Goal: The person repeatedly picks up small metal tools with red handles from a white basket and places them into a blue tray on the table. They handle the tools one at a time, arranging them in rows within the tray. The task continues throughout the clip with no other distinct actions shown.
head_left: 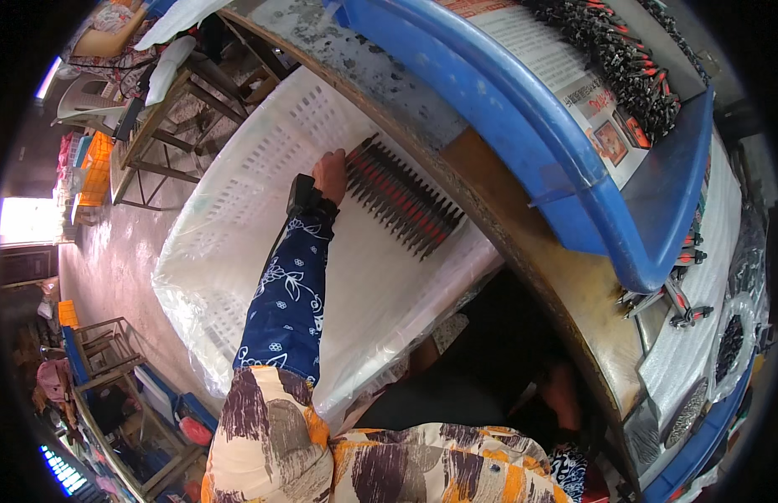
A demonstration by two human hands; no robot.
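Left hand point(330, 174) reaches out and down into a large white perforated plastic crate lined with clear plastic film point(238, 210), which sits on the floor beside the table. The arm wears a dark blue sleeve with a white flower print point(286, 293) and a black band at the wrist point(303, 195). The hand rests at the left end of a neat row of small black-and-red clip-like parts point(401, 197) laid side by side on the crate's bottom, near its far wall. The fingers curl down onto the first parts of the row; whether they pinch one or only press on it cannot be told from here.

Right hand point(563, 394) is low, in shadow under the edge of the table, close to the person's lap. Whether it is open, closed or gripping something cannot be told.

The worn brown and grey table point(489, 168) curves across the upper right. On it stands a big blue plastic tray point(657, 210) lined with printed paper, carrying a heap of the same black-and-red parts point(624, 59) at its far end. A few loose parts point(670, 302) lie on the table just beside the tray's near corner. In the left background are wooden stools point(166, 126) and orange crates point(95, 168).
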